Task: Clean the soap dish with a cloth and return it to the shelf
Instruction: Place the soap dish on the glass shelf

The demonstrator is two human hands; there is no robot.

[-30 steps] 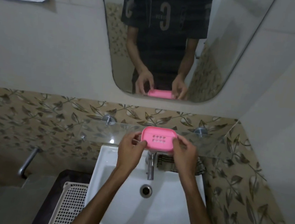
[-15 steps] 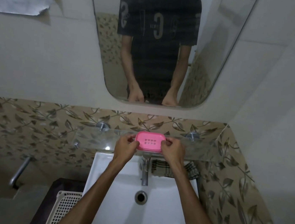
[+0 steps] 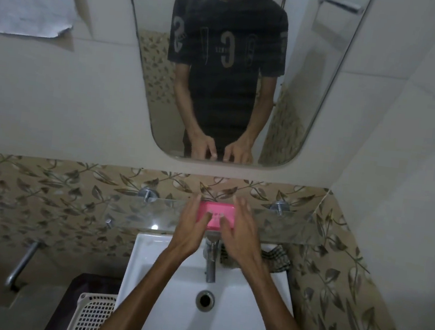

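The pink soap dish (image 3: 217, 212) lies flat on the glass shelf (image 3: 139, 210) above the basin. My left hand (image 3: 192, 226) is at its left end with straight, spread fingers, and its thumb tip reaches over the dish's middle. My right hand (image 3: 240, 229) mirrors it at the right end, fingers straight, thumb over the dish. Neither hand grips the dish. A checkered cloth (image 3: 277, 260) lies on the basin's back right corner, under the shelf.
A white basin (image 3: 154, 269) with a chrome tap (image 3: 211, 262) and drain (image 3: 205, 300) is below the shelf. A mirror (image 3: 231, 67) hangs above. A white perforated basket (image 3: 91, 316) stands lower left, beside a wall pipe (image 3: 22, 264). Walls close in on the right.
The dish went from being held in front of the shelf to lying on it. Both hands have let go and their fingers have straightened.
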